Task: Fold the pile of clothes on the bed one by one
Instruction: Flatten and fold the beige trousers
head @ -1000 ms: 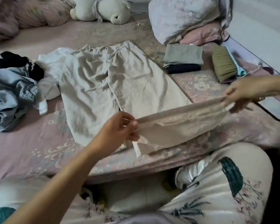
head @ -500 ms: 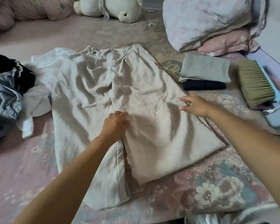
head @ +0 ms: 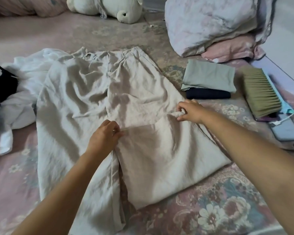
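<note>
Beige trousers (head: 85, 102) lie spread on the bed (head: 219, 209), the right leg doubled back toward the waist. The left hand (head: 103, 139) pinches the folded hem near the middle seam; its fingertips are blurred, so that grip seems closed. The right hand (head: 190, 111) pinches the hem's outer corner. The unfolded pile (head: 12, 92) is cut off at the left edge.
</note>
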The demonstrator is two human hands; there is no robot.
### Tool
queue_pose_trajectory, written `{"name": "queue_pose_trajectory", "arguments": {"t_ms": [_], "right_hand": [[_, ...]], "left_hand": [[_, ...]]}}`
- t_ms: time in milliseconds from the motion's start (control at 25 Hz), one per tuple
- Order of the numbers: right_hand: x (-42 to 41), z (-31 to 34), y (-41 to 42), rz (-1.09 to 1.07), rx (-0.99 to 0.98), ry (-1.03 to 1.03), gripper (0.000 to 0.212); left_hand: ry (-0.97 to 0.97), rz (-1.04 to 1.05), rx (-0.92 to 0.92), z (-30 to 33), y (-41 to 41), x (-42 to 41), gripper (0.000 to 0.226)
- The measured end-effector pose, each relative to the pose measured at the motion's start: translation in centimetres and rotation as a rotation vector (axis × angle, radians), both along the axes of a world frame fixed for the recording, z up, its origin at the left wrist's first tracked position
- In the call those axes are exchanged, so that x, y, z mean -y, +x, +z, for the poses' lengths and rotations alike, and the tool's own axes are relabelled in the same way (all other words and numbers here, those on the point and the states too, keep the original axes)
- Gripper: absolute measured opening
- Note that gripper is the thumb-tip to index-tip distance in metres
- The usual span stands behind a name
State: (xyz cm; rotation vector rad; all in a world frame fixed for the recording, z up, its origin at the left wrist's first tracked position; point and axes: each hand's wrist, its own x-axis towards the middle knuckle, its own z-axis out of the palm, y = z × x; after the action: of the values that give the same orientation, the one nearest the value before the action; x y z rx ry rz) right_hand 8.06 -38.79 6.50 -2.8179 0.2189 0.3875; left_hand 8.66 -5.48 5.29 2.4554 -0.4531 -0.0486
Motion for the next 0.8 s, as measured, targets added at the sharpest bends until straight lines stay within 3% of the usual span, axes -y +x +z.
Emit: {"name": "queue_pose_trajectory", "arguments": {"t_ms": [160, 280, 440, 560, 640, 720, 800], "right_hand": [[1.6, 1.3, -0.3, -0.087, 0.047, 0.259, 0.034], [2.6, 2.0, -0.3, -0.296, 0.143, 0.541, 0.029], [2.4, 0.6, 0.5, -0.488, 0.199, 0.514, 0.007], [1.8, -1.1, 0.6, -0.587, 0.356, 0.583, 0.033], [1.7, -1.6, 0.2, -0.625, 0.448, 0.643, 0.037], [1.7, -1.9, -0.4, -0.610, 0.371, 0.552, 0.021], [1.8, -2.3, -1.0, -0.574, 0.306, 0.444, 0.022]], "left_hand": [[-0.139, 0.118, -0.176, 0.3, 2.0, 0.3, 0.014], [-0.145, 0.222, -0.217, 0.5, 3.4, 1.5, 0.010], [-0.105, 0.306, -0.185, -0.7, 3.3, 3.4, 0.007], [0.061, 0.313, -0.052, -1.2, 2.0, 4.6, 0.020], [0.254, 0.183, 0.126, -1.0, 0.3, 5.4, 0.045], [0.376, -0.064, 0.185, -1.6, -2.2, 6.0, 0.067], [0.472, -0.203, 0.198, -3.3, -4.6, 5.9, 0.077]]}}
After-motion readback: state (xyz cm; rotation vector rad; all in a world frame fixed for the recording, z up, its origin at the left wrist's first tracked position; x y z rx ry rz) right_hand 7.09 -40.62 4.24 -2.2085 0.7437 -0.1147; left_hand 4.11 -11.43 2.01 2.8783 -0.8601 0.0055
